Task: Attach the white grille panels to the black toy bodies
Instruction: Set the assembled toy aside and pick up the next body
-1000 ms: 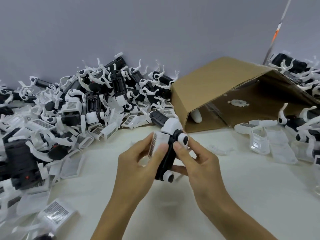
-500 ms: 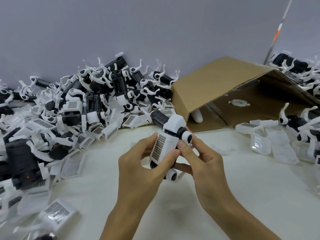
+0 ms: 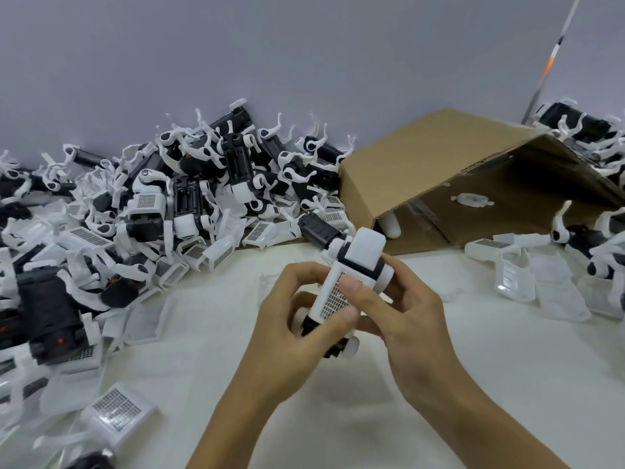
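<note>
I hold one black toy body (image 3: 338,350) with white wheels above the middle of the table, tilted up to the right. A white grille panel (image 3: 333,296) lies flat against its upper side. My left hand (image 3: 297,319) grips the toy from the left, thumb under the panel's lower end. My right hand (image 3: 409,309) grips it from the right, thumb pressed on the grille. A white cap (image 3: 365,252) tops the toy's far end. A big heap of black toy bodies (image 3: 189,194) and loose grille panels (image 3: 89,236) fills the left side.
A cardboard box (image 3: 422,170) lies on its side behind my hands, opening toward the right. More white panels (image 3: 514,275) and toy bodies (image 3: 588,242) lie at the right. A loose grille panel (image 3: 116,411) sits near the front left. A grey wall stands behind.
The grille panel went from being held beside the toy to lying flat on its body. Both hands turned the toy so the panel faces up, and my right thumb came onto the grille.
</note>
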Motion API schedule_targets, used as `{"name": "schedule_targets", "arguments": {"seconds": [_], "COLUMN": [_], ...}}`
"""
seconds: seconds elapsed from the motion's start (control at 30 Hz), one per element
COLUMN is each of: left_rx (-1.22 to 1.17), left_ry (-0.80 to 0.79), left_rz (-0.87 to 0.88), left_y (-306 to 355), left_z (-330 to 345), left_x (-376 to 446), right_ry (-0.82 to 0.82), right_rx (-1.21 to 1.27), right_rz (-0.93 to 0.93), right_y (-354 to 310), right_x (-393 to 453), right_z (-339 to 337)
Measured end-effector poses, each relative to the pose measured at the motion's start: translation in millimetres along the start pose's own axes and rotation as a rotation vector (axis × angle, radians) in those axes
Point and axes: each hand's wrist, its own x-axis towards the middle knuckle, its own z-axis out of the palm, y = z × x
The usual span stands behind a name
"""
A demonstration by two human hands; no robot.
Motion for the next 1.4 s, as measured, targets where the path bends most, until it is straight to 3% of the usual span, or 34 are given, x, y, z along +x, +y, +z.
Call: {"name": "schedule_targets", "arguments": {"seconds": [0.13, 0.23, 0.37, 0.57, 0.9, 1.17, 1.33, 1.4], "left_rx": [-0.155, -0.14, -0.203, -0.276, -0.326, -0.304, -0.303, -0.304], "left_ry": [0.003, 0.015, 0.155, 0.057, 0.176, 0.054, -0.029, 0.038], "left_rz": [-0.068, -0.097, -0.139, -0.21, -0.046, -0.031, -0.121, -0.115], "left_y": [3.0, 3.8, 3.1, 1.1, 6.7, 8.4, -1.3, -2.6], "left_z": [-3.1, -6.2, -10.0, -8.2, 2.1, 0.1, -4.1, -0.3], "left_x": [2.0, 3.7, 5.0, 5.4, 1.4, 0.7, 3.2, 4.0], "right_ry": [-0.039, -0.051, -0.13, -0.102, -0.113, -0.085, -0.02, 0.056], "right_rx": [-0.082, -0.073, -0.014, -0.112, -0.086, -0.084, -0.183, -0.313], "right_rz": [-0.057, -0.02, 0.053, -0.007, -0.111, -0.192, 0.01, 0.074], "right_y": [-6.9, -8.1, -5.7, -3.7, -13.0, -17.6, -2.7, -2.4], "right_x": [-1.3, 1.0, 0.6, -1.4, -4.8, -5.8, -0.2, 3.8], "right_z": [-0.4, -2.6, 0.5, -1.5, -1.9, 0.5, -0.8, -0.2]}}
